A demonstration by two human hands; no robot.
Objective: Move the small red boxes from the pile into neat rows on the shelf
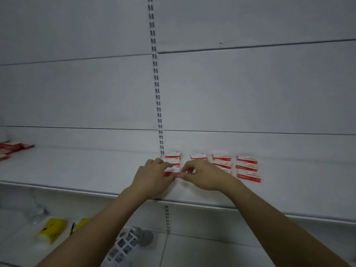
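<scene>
Small red-and-white boxes lie in several short columns (247, 167) on the white shelf (77, 170), running from the slotted upright to the right. A loose pile of the same boxes (11, 148) sits at the shelf's far left. My left hand (152, 176) rests over the front of the leftmost column (173, 157), fingers curled on a red box (173, 171). My right hand (200, 175) pinches the right end of that same box, in front of the second column (198, 156). The box is mostly hidden by both hands.
The shelf's front lip (192, 202) runs under my wrists. On the lower shelf lie yellow packets (53, 228), a white mesh basket (123, 247) and a grey round item (146, 237). A slotted upright (157, 83) divides the back panel.
</scene>
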